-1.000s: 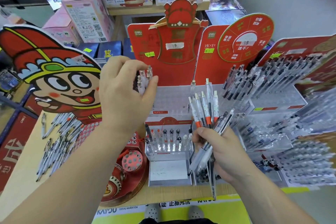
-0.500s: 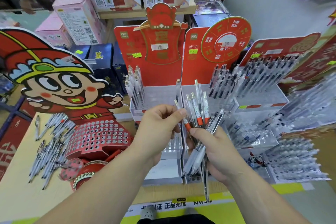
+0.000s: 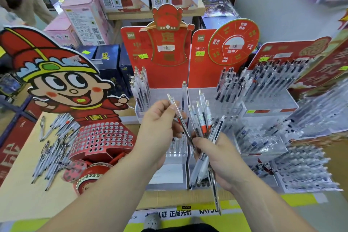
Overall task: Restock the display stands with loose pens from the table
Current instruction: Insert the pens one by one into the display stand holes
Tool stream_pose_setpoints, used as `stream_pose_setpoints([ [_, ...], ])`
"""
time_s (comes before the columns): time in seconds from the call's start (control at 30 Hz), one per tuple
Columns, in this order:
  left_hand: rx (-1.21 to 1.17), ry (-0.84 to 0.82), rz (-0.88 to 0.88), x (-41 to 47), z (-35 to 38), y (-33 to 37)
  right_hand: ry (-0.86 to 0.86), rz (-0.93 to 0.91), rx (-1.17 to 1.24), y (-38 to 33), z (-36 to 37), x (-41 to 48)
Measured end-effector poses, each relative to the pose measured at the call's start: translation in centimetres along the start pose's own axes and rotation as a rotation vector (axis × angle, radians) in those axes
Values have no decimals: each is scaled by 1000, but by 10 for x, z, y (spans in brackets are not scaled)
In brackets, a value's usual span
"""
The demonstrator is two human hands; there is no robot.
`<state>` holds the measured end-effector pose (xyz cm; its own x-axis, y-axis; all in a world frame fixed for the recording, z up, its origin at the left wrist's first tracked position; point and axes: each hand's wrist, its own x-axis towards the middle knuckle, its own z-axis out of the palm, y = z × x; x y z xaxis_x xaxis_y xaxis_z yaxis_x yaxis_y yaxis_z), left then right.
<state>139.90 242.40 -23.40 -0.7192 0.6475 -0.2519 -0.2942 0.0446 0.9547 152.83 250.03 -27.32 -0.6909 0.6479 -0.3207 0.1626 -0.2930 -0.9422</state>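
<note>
Pinching one clear pen between thumb and fingers, the left hand holds it slanted beside a bundle of at least six pens fanned upward in the right hand's closed grasp. Behind them, the red stand carries one corner cluster and one lone pen. Uncountably many loose pens lie on the table, left.

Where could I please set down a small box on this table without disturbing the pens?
Bare tabletop lies at the front left, bordered by the loose pens behind and the red stand to the right. A thin strip runs in front of the clear stands. The right side is crowded with full racks.
</note>
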Motion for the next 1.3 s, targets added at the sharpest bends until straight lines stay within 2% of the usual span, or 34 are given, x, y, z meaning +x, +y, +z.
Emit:
stream_pose_setpoints([
  [0.2,43,10,90,1,-7,2,-32,-35,-25,-5,9,-2],
  [0.33,113,32,157,5,-17,14,7,-35,-30,-5,10,2],
  [0.53,368,81,497,16,-50,57,68,1,29,-2,4,6],
  [0.67,569,190,675,37,-71,61,77,-23,84,-3,5,7],
  [1.03,787,149,709,53,-83,48,94,-13,109,-2,4,7],
  [1.3,848,134,723,57,-87,53,93,-36,66,-8,9,5],
])
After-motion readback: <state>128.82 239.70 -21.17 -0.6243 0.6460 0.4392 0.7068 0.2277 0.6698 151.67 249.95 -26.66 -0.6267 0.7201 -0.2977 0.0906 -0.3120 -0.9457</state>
